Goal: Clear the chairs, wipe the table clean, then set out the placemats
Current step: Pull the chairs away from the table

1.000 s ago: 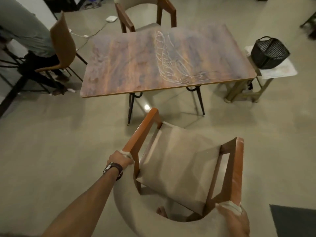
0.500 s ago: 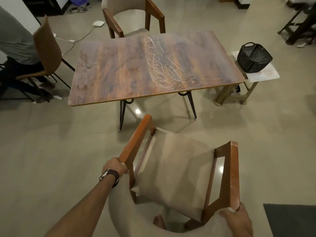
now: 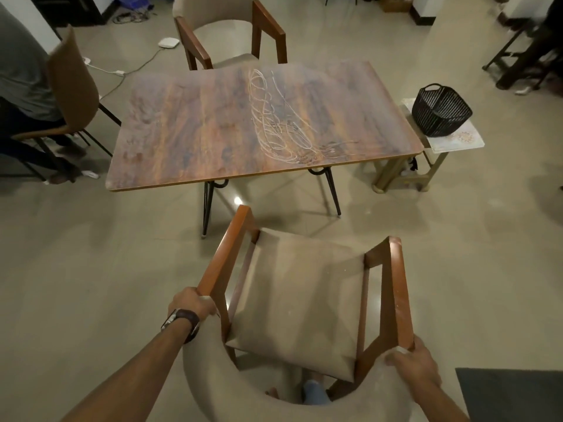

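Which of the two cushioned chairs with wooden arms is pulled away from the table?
The near chair, which the left hand and right hand grip by its armrests. It stands clear of the table; the far chair is tucked against the opposite edge.

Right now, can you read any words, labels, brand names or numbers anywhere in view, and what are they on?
None can be read.
Table top: pale looping scribbles, not letters.
Watch on the left wrist: face too small and angled to read.
Mat under the black basket: a round ornament, no text.
Chair gripped by the left hand and right hand: no label visible.
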